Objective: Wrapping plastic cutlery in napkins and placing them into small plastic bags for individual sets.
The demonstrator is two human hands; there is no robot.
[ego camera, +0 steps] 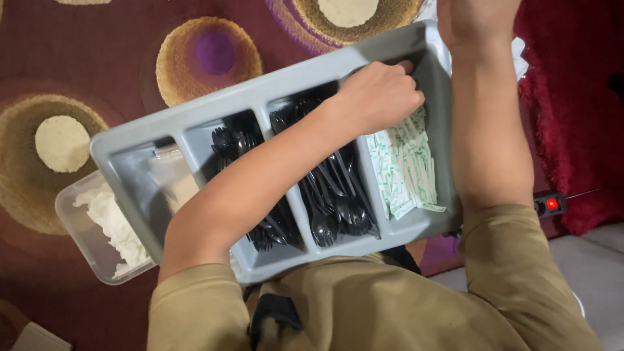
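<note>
At the far left, on a dark red carpet [130,39] patterned with brown, cream and purple circles, a clear plastic container [78,227] holds crumpled white tissue [114,224]; it sits partly under the left end of a grey cutlery tray [260,91]. The tray lies slanted across the person's lap, its right end farther away than its left. It has four compartments. The leftmost one holds something pale and clear that cannot be made out. The next holds black plastic forks [231,140], and the third holds black plastic spoons [338,208]; the person's forearm crosses over both. The rightmost compartment holds white paper-wrapped toothpicks [406,166] with green print.

The left hand [380,97] is curled into a loose fist at the far end of the toothpick compartment, fingertips tucked down inside by the tray's far wall; what they pinch, if anything, cannot be told. The right hand [478,19] is at the tray's far right corner, cut off by the top edge of the view, so its grip cannot be told either. Something white shows beside it. At the far right, beside a red fluffy rug [572,117], a power strip's switch [551,204] glows red.
</note>
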